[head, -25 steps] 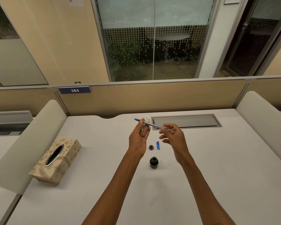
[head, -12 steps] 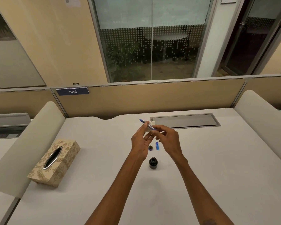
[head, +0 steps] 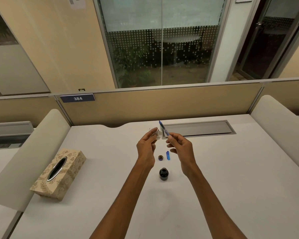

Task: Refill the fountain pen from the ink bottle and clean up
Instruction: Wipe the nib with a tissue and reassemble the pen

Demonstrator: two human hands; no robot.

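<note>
My right hand (head: 179, 149) pinches the fountain pen (head: 163, 128) by its lower end, tip pointing up and away. My left hand (head: 146, 149) holds a small white wad of tissue (head: 158, 135) at the fingertips, just left of the pen and apart from it. On the white desk below the hands stands the open ink bottle (head: 163, 174), dark and round. Its small cap (head: 160, 158) lies beyond it, with the blue pen cap (head: 168, 155) beside it on the right.
A patterned tissue box (head: 59, 173) sits on the desk (head: 231, 187) at the left. A grey cable hatch (head: 198, 128) is set into the desk behind the hands. Padded dividers flank both sides, and a tan partition runs along the back.
The pen passed from my left hand to my right hand and swung from lying sideways to pointing upward. My left hand now holds only the tissue wad.
</note>
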